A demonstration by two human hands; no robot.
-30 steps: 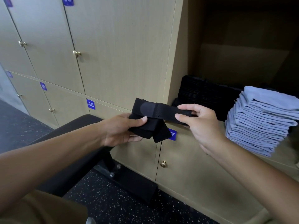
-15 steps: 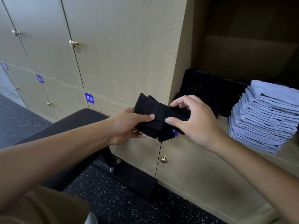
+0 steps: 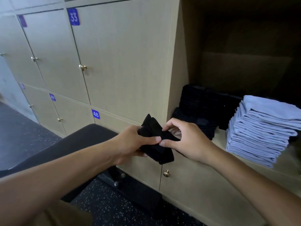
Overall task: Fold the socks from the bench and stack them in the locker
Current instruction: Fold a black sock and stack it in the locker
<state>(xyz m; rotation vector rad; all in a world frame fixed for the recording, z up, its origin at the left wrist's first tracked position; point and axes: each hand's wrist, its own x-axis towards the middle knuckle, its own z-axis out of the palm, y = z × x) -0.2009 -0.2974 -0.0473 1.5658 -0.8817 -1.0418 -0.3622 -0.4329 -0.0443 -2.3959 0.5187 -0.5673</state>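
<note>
Black fabric fills both your hands: the folded black sock [image 3: 154, 141] sits in mid-air just in front of the open locker [image 3: 192, 66]. Your left hand [image 3: 133, 144] grips its left end, thumb on top. Your right hand [image 3: 182, 142] pinches the right end, fingers curled over it. Inside the locker, a black sock stack [image 3: 198, 108] stands left of a light-blue stack [image 3: 263, 131]. Below your left forearm lies the dark bench [image 3: 73, 144].
</note>
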